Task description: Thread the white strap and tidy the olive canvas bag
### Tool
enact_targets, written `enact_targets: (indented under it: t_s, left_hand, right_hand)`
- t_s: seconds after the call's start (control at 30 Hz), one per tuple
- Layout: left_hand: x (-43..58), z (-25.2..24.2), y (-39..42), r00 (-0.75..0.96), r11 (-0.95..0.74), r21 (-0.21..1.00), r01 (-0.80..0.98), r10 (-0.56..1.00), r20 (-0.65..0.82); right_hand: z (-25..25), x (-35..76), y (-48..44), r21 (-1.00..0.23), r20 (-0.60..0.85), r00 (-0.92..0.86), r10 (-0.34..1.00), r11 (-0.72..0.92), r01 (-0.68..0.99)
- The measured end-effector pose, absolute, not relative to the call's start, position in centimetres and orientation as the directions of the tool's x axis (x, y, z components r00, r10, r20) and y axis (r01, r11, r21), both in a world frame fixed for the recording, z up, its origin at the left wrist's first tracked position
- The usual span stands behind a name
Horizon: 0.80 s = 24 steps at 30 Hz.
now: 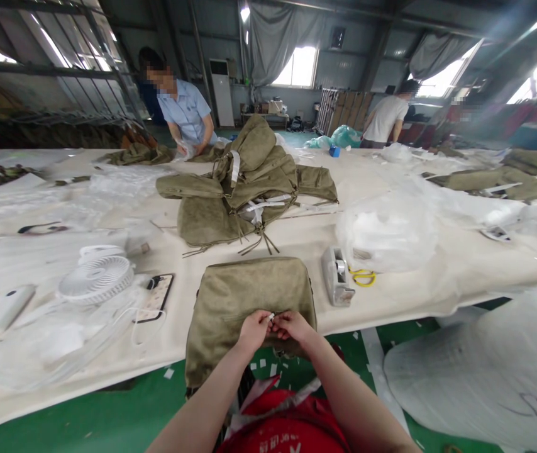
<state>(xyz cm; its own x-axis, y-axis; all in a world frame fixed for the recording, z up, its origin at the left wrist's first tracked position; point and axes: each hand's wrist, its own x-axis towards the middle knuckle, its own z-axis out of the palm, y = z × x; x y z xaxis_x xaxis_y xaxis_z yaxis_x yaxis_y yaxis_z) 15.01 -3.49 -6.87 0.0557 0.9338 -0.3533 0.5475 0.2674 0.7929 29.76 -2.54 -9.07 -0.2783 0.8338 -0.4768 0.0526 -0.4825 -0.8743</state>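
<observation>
An olive-green folded bag [244,302] lies at the near edge of the long white table [438,277], partly hanging over it. My left hand [253,329] and my right hand [292,326] meet at the bag's near edge. Both pinch a small white piece [271,318] between their fingertips; I cannot make out what it is. A heap of more olive bags with white straps [249,182] lies farther back on the table.
A tape dispenser [336,275], yellow-handled scissors [363,277] and clear plastic bags [386,233] lie to the right. A small white fan [95,277] and a phone [158,296] sit to the left. Two people work at the far side. A big white sack [485,371] stands on the green floor.
</observation>
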Motion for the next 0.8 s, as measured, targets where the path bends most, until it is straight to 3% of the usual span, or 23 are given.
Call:
enact_targets:
  t_s: [0.27, 0.53, 0.8]
  left_hand:
    - [15.3, -7.1, -4.2, 0.028, 0.331, 0.856, 0.396, 0.928, -0.372]
    - [15.0, -8.3, -4.9, 0.007, 0.174, 0.833, 0.525, 0.978, -0.208]
    - [15.1, -8.4, -4.9, 0.011, 0.179, 0.829, 0.530, 0.976, -0.218]
  right_hand:
    - [-9.4, 28.5, -2.4, -0.856, -0.515, -0.171, 0.840, -0.514, 0.057]
    - [-10.1, 28.3, -2.6, -0.863, -0.505, -0.048, 0.862, -0.503, 0.051]
    - [-8.6, 28.7, -3.6, -0.808, -0.553, -0.185, 0.813, -0.577, -0.122]
